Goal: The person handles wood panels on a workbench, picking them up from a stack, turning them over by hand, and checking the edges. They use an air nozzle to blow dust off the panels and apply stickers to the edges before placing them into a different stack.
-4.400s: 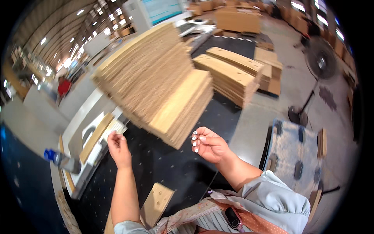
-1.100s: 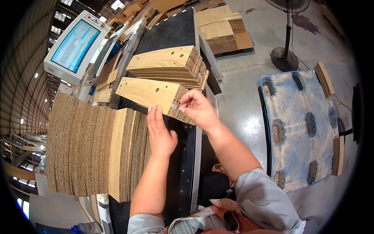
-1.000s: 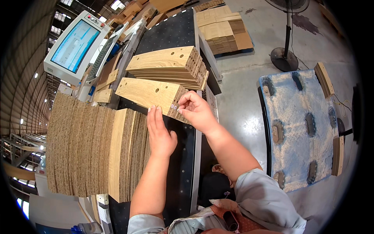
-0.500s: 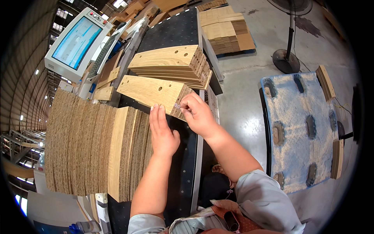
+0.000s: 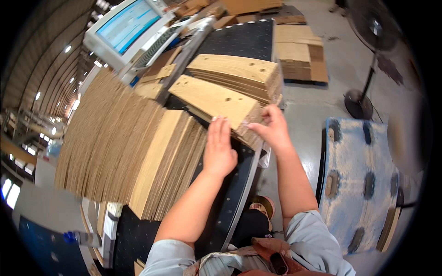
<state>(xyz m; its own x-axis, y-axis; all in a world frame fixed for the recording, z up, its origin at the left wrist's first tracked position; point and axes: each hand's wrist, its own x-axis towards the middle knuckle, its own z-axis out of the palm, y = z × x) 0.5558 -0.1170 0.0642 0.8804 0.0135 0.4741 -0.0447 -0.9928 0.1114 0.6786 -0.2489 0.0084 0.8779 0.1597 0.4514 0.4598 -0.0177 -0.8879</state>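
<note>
Your left hand (image 5: 219,149) lay flat, fingers together and pointing away from you, against the near end of a tilted stack of cardboard sheets (image 5: 216,99). Your right hand (image 5: 272,129) gripped that stack's near right corner, fingers curled over the edge. Just beyond the stack sat a second pile of sheets (image 5: 237,73) on the black table (image 5: 244,39). Left of the stack stood a big row of cardboard on edge (image 5: 124,147). Beyond the stack, to its left, was a monitor (image 5: 126,23). Right of the stack, on the floor, lay a blue pallet (image 5: 363,179) and, farther off, a standing fan (image 5: 368,41).
</note>
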